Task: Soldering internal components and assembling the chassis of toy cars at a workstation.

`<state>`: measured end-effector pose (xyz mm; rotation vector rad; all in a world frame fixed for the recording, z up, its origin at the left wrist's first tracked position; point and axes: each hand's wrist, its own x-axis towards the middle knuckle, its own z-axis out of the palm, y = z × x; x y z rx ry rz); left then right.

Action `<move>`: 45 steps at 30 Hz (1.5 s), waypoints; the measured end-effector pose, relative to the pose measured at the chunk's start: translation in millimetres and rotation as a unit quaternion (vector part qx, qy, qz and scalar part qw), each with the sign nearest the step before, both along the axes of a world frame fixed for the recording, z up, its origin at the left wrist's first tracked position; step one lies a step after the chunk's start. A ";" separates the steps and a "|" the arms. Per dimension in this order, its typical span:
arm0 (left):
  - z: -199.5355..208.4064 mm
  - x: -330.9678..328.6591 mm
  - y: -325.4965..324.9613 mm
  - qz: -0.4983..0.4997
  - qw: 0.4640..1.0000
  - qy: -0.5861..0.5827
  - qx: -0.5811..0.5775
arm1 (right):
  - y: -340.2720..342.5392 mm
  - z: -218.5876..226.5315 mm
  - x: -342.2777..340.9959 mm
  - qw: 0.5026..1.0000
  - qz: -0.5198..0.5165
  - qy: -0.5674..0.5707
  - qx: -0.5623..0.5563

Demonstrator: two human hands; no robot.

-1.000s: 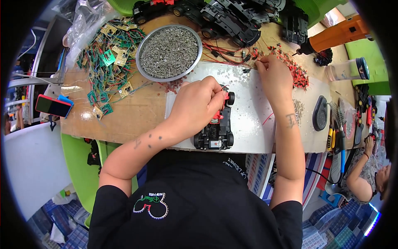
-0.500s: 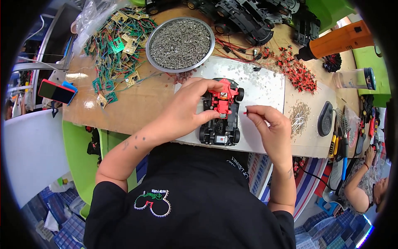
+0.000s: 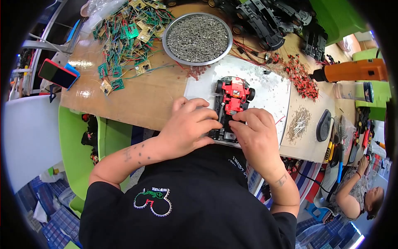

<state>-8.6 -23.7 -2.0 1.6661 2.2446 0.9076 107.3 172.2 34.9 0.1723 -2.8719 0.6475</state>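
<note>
Your toy car chassis (image 3: 230,108) (red body, black wheels) lies lengthwise from near tabletop edge toward far edge. Your left hand (image 3: 188,126) and right hand (image 3: 256,139) pinch its near end.

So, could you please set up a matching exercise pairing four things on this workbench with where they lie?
Things:
1. round metal tray of screws
2. red and black toy car chassis
3. orange power drill
4. red-cased phone

Places:
A. far right
B. far left edge
C. under both hands
D. top centre, beside green circuit boards

Pairs: 1-D, 2-C, 3-A, 4-B
</note>
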 end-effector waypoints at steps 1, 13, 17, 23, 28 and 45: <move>-2.0 0.6 0.0 0.000 1.000 -0.008 0.012 | -0.4 0.4 -0.9 1.000 0.002 -0.001 0.001; 11.4 -56.8 20.3 0.097 0.982 0.148 0.061 | 18.9 27.8 -16.4 0.998 -0.029 0.050 0.011; 6.9 -118.1 45.9 0.241 0.941 0.235 0.035 | 74.9 51.8 -31.0 0.943 -0.186 0.274 0.041; 15.4 -123.3 61.0 0.242 0.941 0.232 0.034 | 150.5 81.9 -66.5 0.828 -0.350 0.418 -0.135; 12.4 -120.6 54.5 0.240 0.940 0.240 0.043 | 157.6 71.4 -99.4 0.869 -0.241 0.279 -0.330; 8.6 -23.3 56.1 0.131 0.986 0.023 0.098 | 13.4 54.4 -65.6 0.780 0.036 0.215 -0.587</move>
